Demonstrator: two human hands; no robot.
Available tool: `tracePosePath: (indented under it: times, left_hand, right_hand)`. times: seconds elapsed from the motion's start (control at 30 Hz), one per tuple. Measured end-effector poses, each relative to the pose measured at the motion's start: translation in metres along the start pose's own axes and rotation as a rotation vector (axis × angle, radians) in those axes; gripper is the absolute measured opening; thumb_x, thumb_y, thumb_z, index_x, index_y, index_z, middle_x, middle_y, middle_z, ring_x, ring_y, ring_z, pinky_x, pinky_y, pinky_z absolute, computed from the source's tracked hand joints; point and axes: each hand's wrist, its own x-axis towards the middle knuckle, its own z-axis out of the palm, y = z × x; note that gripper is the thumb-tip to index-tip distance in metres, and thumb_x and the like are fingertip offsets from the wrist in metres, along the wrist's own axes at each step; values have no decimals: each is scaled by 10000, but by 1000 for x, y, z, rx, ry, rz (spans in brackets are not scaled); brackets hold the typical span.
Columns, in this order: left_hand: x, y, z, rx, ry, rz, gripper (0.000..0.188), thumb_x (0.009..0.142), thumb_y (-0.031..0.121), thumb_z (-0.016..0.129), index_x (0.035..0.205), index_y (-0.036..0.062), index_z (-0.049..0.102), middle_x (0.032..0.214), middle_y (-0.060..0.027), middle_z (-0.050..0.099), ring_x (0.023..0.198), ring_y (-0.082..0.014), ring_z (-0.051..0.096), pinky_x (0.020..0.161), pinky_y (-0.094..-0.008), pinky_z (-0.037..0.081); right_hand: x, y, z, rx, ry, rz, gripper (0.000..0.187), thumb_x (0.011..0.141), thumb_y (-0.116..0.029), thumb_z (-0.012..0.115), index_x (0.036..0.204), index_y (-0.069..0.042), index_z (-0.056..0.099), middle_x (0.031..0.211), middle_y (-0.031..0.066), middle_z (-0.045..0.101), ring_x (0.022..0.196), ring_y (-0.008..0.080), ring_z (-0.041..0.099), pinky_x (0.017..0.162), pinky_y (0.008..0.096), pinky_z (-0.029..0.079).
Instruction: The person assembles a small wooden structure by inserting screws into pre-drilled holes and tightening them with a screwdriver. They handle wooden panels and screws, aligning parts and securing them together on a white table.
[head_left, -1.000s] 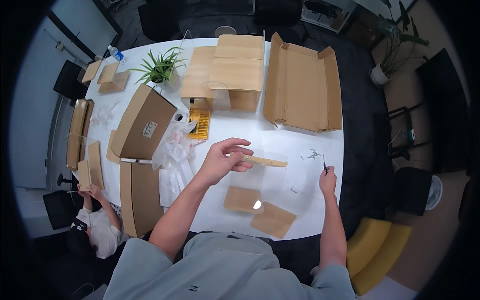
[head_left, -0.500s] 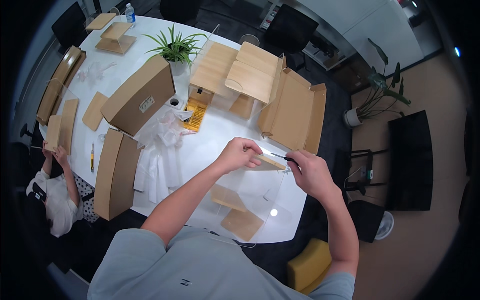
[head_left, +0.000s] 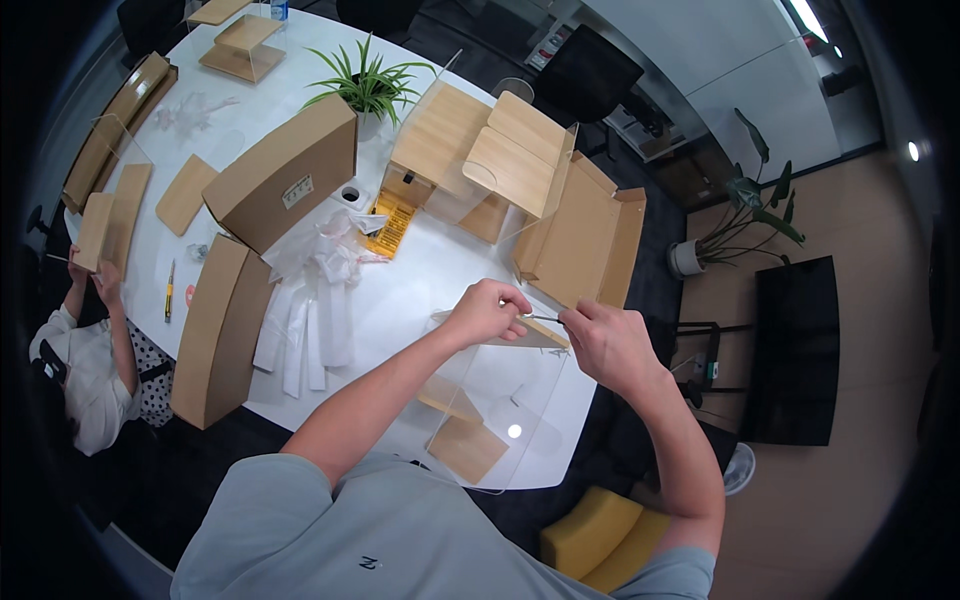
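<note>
My right hand [head_left: 618,345] is closed around a screwdriver [head_left: 545,319], its thin metal shaft pointing left toward my other hand. The fingers of my left hand [head_left: 485,314] are pinched near the tip; what is between them is too small to make out. Just under both hands is the edge of a light wooden board [head_left: 535,336], belonging to a partly assembled stand. A clear acrylic panel [head_left: 535,400] of this stand reaches toward me. Through it show a lower wooden board [head_left: 468,449] and a small bent metal piece [head_left: 517,396], perhaps a hex key.
An assembled wood-and-acrylic stand [head_left: 440,135] and an open cardboard box [head_left: 585,235] are beyond my hands. More cardboard [head_left: 225,335], plastic wrapping [head_left: 335,245], a yellow packet [head_left: 393,225] and a potted plant [head_left: 368,85] lie leftward. At far left a co-worker's hands [head_left: 108,283] hold a board.
The screwdriver and my right hand have come closer to my left fingers. The view has shifted slightly. The co-worker still holds the board.
</note>
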Motion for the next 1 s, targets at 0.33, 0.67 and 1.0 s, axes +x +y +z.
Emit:
tracePosePath:
  times: [0.33,0.67,1.0]
  left_hand:
    - [-4,3,3,-19,19,-19,235,997,-5,490,1101,-70,691,1073,-156,722,866,-227,774,730,-289,652]
    - [-2,-2,3,-1,34,-3,234,991,-4,502,1109,-70,693,1047,-150,726,854,-216,773,721,-288,652]
    - [3,-5,4,-36,37,-8,228,987,-8,506,1093,-69,698,1110,-151,725,847,-218,775,713,-291,655]
  right_hand:
    - [16,1,-8,-94,-84,-157,64,818,-57,652,870,-19,659,832,107,634,743,300,692,596,423,549]
    - [34,1,-10,246,-378,149,165,911,-112,655,992,31,676,958,204,691,815,392,703,700,485,574]
    - [41,2,-2,266,-428,168,235,840,27,614,1028,10,754,936,163,746,871,314,725,734,381,579]
